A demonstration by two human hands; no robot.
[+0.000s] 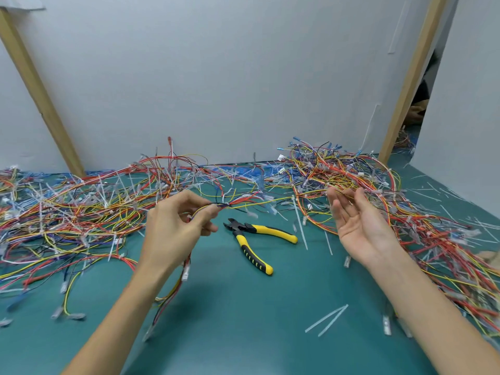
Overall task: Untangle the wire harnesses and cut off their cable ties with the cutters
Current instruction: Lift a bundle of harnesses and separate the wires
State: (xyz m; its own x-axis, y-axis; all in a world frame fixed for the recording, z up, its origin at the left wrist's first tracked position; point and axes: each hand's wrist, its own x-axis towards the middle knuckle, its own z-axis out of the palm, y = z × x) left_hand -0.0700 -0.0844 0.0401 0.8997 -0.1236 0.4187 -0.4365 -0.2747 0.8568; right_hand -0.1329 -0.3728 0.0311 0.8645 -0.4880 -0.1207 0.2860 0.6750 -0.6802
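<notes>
Near edge: bare green mat (243,334). Two cut tie strips (326,320) lie crossed on it, near right, between the forearms.

Left hand (176,231): raised above the mat, left of centre. Thumb and forefinger are curled and pinch one harness (209,205) at a bunched point; the other fingers are curled below. The harness tail hangs down past the wrist to a pale connector (185,274) and on toward the near edge.

Cutters (239,229): flat on the mat between the two hands, untouched by either. Yellow-and-black handles are spread toward the near right, and the jaws stand slightly apart, pointing far left.

Right hand (357,223): raised, palm turned inward and up, fingers nearly straight and relaxed. Yellow strands (270,203) run from the left-hand pinch across to its fingertips. Thin wires pass by the fingertips; no closed grip on them is visible.

Further out: a left heap (67,209) of tangled red, yellow and blue wires with many white ties, and a right heap (351,169) reaching down the right side of the mat. Loose tie offcuts are scattered between and beside them.

Far: white wall panel (230,77) flanked by leaning wooden posts (40,93).
</notes>
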